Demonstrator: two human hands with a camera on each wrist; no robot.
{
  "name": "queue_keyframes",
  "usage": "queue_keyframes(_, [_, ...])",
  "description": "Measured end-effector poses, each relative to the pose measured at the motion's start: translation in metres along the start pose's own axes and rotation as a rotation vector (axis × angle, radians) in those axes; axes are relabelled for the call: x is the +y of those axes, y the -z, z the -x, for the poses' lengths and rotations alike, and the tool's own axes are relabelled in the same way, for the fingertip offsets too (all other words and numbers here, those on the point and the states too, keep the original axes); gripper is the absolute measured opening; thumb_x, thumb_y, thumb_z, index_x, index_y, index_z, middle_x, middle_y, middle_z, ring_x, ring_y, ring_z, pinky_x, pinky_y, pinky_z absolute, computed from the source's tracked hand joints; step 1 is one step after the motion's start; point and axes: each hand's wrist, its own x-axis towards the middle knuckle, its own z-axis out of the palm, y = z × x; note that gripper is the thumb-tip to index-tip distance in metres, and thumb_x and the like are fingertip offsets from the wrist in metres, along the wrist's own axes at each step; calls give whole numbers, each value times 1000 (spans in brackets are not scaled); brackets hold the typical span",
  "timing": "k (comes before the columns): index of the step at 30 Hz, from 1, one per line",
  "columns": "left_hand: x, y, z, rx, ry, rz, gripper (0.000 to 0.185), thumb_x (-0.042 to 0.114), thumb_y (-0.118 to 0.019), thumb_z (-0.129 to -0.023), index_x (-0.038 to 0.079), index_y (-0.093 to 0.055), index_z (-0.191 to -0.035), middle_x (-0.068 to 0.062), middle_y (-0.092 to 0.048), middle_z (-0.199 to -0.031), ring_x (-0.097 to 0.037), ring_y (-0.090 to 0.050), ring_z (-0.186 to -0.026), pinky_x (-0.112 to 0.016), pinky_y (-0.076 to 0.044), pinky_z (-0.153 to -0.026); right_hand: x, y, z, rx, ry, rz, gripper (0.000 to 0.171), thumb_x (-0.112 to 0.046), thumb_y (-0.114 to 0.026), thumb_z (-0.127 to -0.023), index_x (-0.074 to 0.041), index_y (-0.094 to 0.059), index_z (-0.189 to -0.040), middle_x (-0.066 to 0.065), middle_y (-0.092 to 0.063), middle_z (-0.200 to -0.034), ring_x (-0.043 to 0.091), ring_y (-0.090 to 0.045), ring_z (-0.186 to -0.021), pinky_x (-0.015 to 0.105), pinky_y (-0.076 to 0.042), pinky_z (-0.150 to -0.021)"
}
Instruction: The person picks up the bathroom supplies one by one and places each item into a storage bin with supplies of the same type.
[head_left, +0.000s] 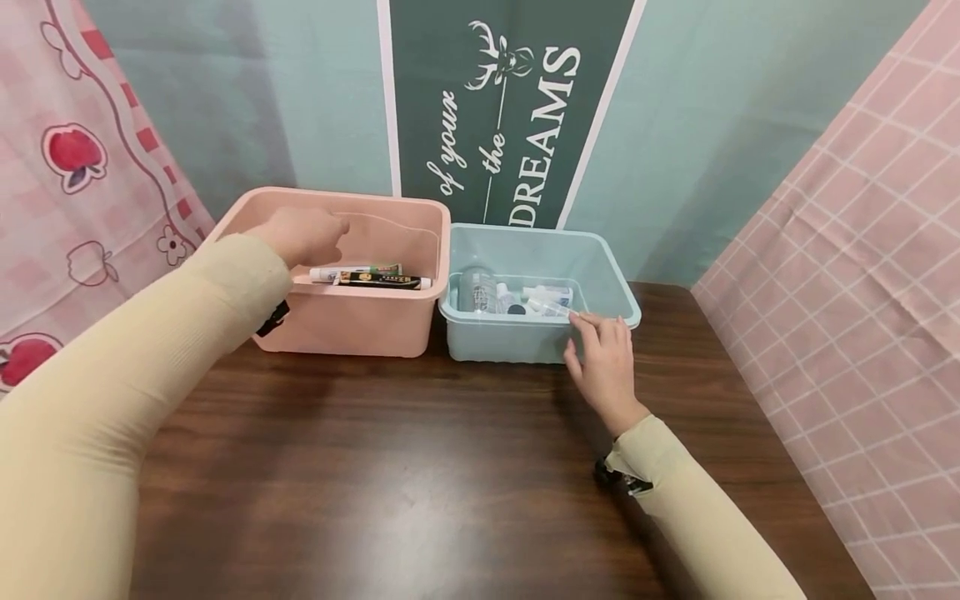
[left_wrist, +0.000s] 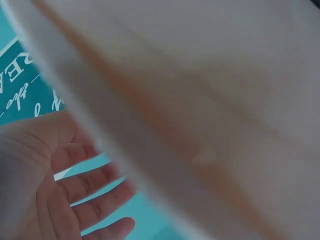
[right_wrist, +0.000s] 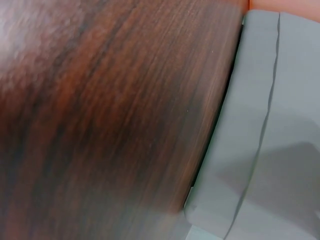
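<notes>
My left hand (head_left: pixel 303 233) is inside the top of the pink bin (head_left: pixel 352 321), above a black tube (head_left: pixel 382 281) and a white-and-green tube (head_left: pixel 356 272). In the left wrist view its fingers (left_wrist: pixel 95 182) are loosely spread, with nothing seen in them. My right hand (head_left: pixel 607 367) is at the front rim of the light blue bin (head_left: pixel 510 343). Its fingertips touch the rim, close to a clear, thin item (head_left: pixel 547 307) that leans there; the thumb stays apart, outside the wall. The right wrist view does not show the hand.
Inside the blue bin lie a clear bottle (head_left: pixel 476 290), a white tube (head_left: pixel 504 296) and other small white containers (head_left: pixel 557 293). Both bins stand side by side at the back of the dark wooden table (head_left: pixel 420 467). Cloths hang behind and at both sides.
</notes>
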Motion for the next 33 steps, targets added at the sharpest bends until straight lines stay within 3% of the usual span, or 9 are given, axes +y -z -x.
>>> queue_keyframes(5, [1,-8,6,-31,85,35,47,14,-52,-91,3,-41,-135,-24,-42,-136,-41,-45,-119,-55,-42,-85,1,0,-1,-4,2,-3,36,-9,-56,-82,2,-58,-116,20,-53,-111,40,-48,-97,58,-28,-99])
queue_keyframes(7, [2,-9,9,-17,85,23,48,15,-52,-91,3,-40,-136,-24,-42,-137,-41,-46,-118,-54,-44,-83,0,0,-2,-10,1,-1,36,-9,-57,-82,2,-57,-117,20,-53,-112,40,-48,-97,57,-27,-99])
queue_keyframes(18, [15,-19,26,114,51,11,39,23,-47,-94,-3,-50,-123,-23,-57,-115,-34,-61,-95,-49,-48,-74,-2,4,-1,-21,11,-3,37,-7,-58,-81,2,-58,-116,20,-53,-111,40,-48,-96,60,-29,-96])
queue_keyframes(27, [17,-31,40,219,41,27,29,19,-42,-90,0,-54,-107,-17,-60,-96,-29,-60,-80,-49,-47,-68,-1,5,1,-50,17,1,39,-7,-60,-81,2,-57,-119,21,-54,-111,41,-48,-97,61,-28,-97])
queue_keyframes(33, [23,-40,52,328,56,74,31,23,-44,-91,1,-54,-110,-17,-58,-99,-33,-60,-83,-53,-47,-66,-2,5,-2,-28,-18,-37,38,-6,-61,-79,2,-59,-116,19,-54,-109,40,-49,-96,61,-29,-96])
